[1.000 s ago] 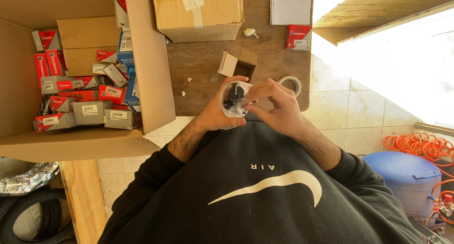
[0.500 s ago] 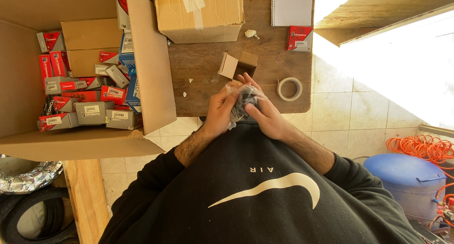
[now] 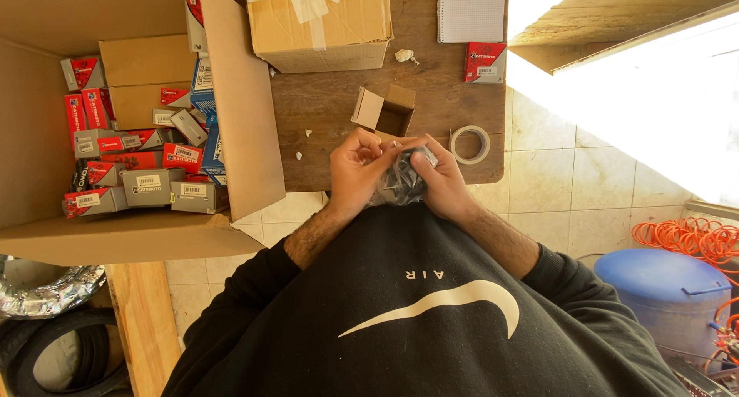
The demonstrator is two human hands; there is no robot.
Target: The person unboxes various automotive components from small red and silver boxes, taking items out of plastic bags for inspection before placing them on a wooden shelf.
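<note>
My left hand (image 3: 356, 168) and my right hand (image 3: 439, 183) meet over the near edge of a wooden table (image 3: 331, 112). Together they grip a small dark part wrapped in a clear plastic bag (image 3: 402, 180), held against my chest. The fingertips of both hands pinch the top of the bag. Just beyond the hands stands a small open cardboard box (image 3: 385, 111), empty as far as I can see. A roll of tape (image 3: 469, 145) lies right of my right hand.
A big open carton (image 3: 146, 120) at left holds several red and grey small boxes. A taped cardboard box (image 3: 319, 20), a notebook (image 3: 471, 11) and a red box (image 3: 485, 62) sit at the table's far side. A blue drum (image 3: 670, 293) and orange hose (image 3: 693, 235) are at right.
The hands and the bagged part have shifted slightly lower and closer to my chest, with both hands now closing over the bag's top. The view has moved a little.
</note>
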